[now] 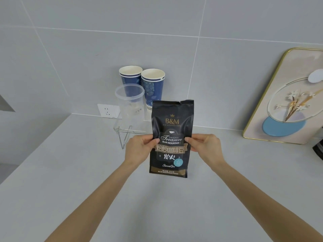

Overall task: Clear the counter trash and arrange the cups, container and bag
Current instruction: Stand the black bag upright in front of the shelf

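A black coffee bean bag (170, 123) with gold lettering stands upright, held over the grey counter (87, 172) at the middle. My left hand (139, 147) grips its left edge and my right hand (204, 144) grips its right edge, thumbs on the front. Behind it, a clear plastic container (130, 102) stands on a clear acrylic riser (125, 131). Two blue paper cups (130, 75) (153, 84) with white insides stand side by side at the wall, also on the riser.
A gold-framed picture (286, 96) leans against the wall at the right. A dark object (319, 149) shows at the right edge. A white wall socket (108, 110) sits behind the riser. The counter's left edge drops off toward the floor.
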Demonstrator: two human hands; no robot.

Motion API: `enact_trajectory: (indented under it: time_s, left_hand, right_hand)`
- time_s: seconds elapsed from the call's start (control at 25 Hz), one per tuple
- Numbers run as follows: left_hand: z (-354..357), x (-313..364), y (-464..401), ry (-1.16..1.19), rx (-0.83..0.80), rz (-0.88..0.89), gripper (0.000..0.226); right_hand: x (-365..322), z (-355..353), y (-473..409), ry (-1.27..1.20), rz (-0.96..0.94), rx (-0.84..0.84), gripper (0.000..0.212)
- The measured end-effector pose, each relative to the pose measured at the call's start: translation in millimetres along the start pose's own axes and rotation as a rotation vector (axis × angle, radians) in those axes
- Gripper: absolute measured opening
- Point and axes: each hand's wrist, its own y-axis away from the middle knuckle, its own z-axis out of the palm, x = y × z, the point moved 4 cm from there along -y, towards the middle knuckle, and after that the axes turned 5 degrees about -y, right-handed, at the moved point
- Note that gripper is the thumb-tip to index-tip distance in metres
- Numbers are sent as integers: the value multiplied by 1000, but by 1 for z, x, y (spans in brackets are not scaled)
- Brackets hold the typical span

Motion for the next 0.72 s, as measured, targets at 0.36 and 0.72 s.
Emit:
enact_trajectory:
  time_s: [0.36, 0.72]
  left_hand:
    - [-26, 77, -54, 54, -18, 132, 20]
    - [-21, 99, -135, 88, 18, 130, 18]
  right_hand:
    - [-83, -21, -49, -37, -125, 52, 19]
    - [-97, -10, -118, -115, -95, 138, 20]
